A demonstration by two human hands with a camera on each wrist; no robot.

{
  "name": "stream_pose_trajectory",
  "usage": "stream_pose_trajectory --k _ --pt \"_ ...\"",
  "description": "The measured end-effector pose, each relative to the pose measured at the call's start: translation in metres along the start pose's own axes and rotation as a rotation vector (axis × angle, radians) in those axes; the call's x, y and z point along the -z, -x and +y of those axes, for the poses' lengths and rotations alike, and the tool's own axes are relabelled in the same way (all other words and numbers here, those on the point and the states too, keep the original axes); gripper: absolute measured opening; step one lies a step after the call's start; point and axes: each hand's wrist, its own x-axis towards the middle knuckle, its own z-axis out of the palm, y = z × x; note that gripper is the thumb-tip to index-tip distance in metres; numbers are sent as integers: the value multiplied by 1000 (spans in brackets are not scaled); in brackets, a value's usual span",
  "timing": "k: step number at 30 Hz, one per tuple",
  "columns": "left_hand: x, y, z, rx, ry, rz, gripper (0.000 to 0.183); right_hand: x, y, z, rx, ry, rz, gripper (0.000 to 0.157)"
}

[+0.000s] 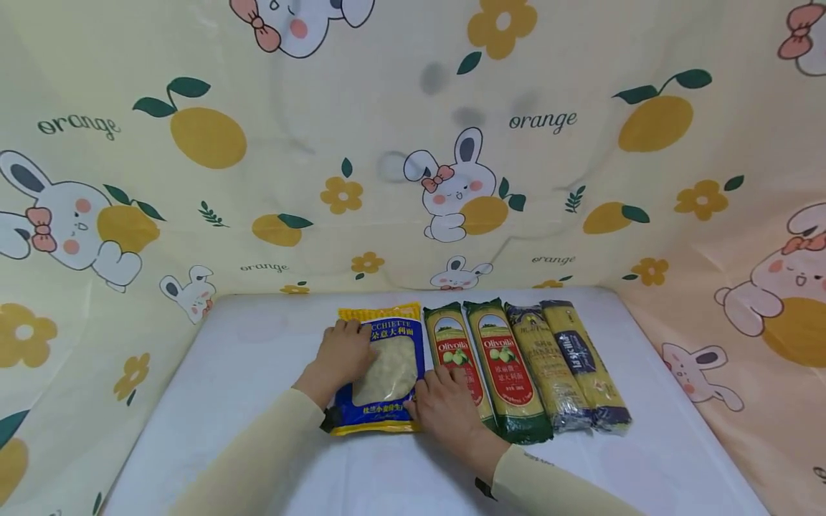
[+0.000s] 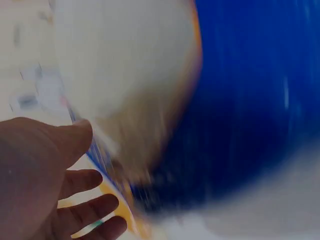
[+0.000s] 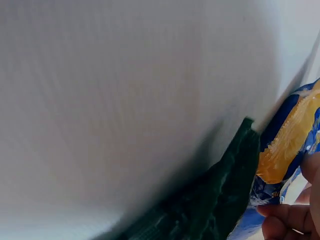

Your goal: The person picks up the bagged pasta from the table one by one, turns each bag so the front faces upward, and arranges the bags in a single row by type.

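A blue and yellow bag of orecchiette pasta (image 1: pixel 386 373) with a clear window lies on the white table. My left hand (image 1: pixel 344 351) rests along its upper left side, fingers over the edge. In the left wrist view, that hand's thumb and relaxed fingers (image 2: pixel 95 210) are beside the blurred bag (image 2: pixel 240 100). My right hand (image 1: pixel 448 412) touches the bag's lower right edge, its other fingers reaching over the nearest green spaghetti pack (image 1: pixel 452 337). The right wrist view has the fingertips (image 3: pixel 280 212) at the bag's side, near the yellow end seal.
To the right lie a second green Olivoila pack (image 1: pixel 502 358), a gold spaghetti pack (image 1: pixel 548 365) and a pack with a dark blue label (image 1: pixel 584 358), side by side. A patterned cloth (image 1: pixel 361 93) hangs behind and around the white table (image 1: pixel 245 358).
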Motion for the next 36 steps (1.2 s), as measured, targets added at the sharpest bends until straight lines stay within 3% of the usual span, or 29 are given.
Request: stream_pose_trajectory --k 3,5,11,17,23,29,36 --pt "-10 16 16 -99 15 41 56 1 4 0 -2 -28 30 49" --pt "-16 29 26 -128 54 50 59 1 11 3 -6 -59 32 47" --pt "-36 60 45 -122 187 31 65 5 37 21 -60 -148 -18 47" --pt "-58 78 39 -109 205 12 76 13 62 38 -140 -179 -57 47" --pt "-68 81 32 -81 209 19 79 9 75 43 -155 -160 -91 57" --pt "-60 72 23 -116 231 -22 80 -2 68 41 -146 -94 -26 57" --pt "-47 68 15 -81 298 -48 76 -1 63 43 -173 -128 -53 65"
